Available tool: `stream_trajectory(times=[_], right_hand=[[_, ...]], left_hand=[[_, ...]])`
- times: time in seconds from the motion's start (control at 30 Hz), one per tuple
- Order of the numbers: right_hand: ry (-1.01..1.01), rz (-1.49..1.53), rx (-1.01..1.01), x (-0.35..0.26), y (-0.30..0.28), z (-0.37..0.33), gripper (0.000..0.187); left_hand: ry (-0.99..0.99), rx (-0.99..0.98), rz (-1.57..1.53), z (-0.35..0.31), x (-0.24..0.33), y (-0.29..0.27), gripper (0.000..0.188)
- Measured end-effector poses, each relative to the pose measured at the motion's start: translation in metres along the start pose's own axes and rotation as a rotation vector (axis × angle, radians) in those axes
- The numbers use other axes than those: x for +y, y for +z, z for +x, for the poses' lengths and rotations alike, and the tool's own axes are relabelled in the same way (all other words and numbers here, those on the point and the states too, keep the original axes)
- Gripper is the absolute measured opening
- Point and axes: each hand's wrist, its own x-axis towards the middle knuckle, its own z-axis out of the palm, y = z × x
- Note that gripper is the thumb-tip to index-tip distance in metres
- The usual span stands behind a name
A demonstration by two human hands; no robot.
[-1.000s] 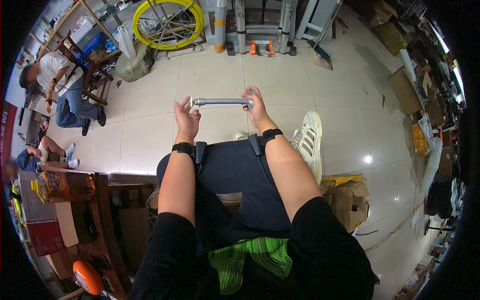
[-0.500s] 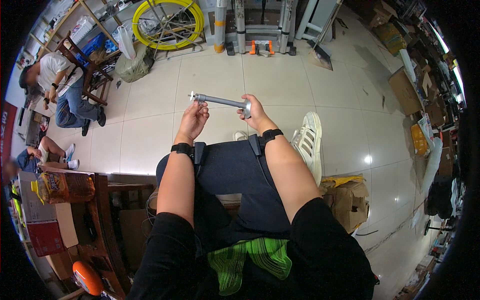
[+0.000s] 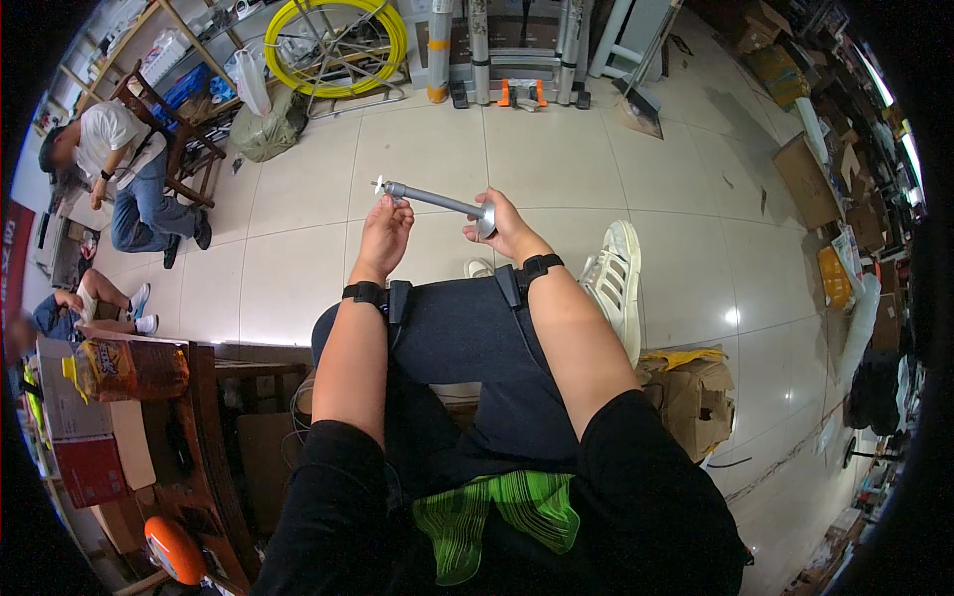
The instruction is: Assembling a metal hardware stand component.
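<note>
A grey camera bracket (image 3: 437,199), a rod with a round flared base at one end, is held out over the floor beyond my knees. At its left end are a small joint and a white disc (image 3: 379,186) with a short screw tip. My left hand (image 3: 386,238) pinches the rod just below that joint, its fingers closed. The right hand (image 3: 509,230) grips the round base from the right, with the thumb above and fingers partly hidden behind it. The bracket slopes down from left to right.
My crossed leg (image 3: 457,328) lies under my forearms. A wooden table (image 3: 214,447) with an oil bottle (image 3: 134,370) stands at left. Torn cardboard (image 3: 691,402) lies at right. A yellow cable reel (image 3: 397,50), ladder (image 3: 480,60) and seated person (image 3: 139,189) are farther off.
The bracket's base end has dropped slightly and shifted a little left with my right hand, so the rod slopes more. My left hand still pinches the other end.
</note>
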Motion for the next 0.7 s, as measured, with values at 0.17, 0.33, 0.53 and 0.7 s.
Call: stream_trajectory(times=[0.17, 0.33, 0.53, 0.7], right_hand=[[0.061, -0.022, 0.015, -0.006, 0.004, -0.009, 0.042], [0.086, -0.089, -0.061, -0.002, 0.001, -0.004, 0.053], [0.105, -0.107, -0.048, -0.005, 0.005, -0.009, 0.060], [0.115, -0.109, -0.074, -0.006, 0.003, -0.011, 0.063]], left_hand=[[-0.030, 0.209, 0.148, -0.004, 0.002, 0.014, 0.021], [0.022, 0.352, 0.189, -0.002, 0.002, 0.010, 0.022], [0.018, 0.341, 0.191, -0.003, 0.007, 0.015, 0.023], [0.033, 0.350, 0.159, -0.004, 0.007, 0.021, 0.021]])
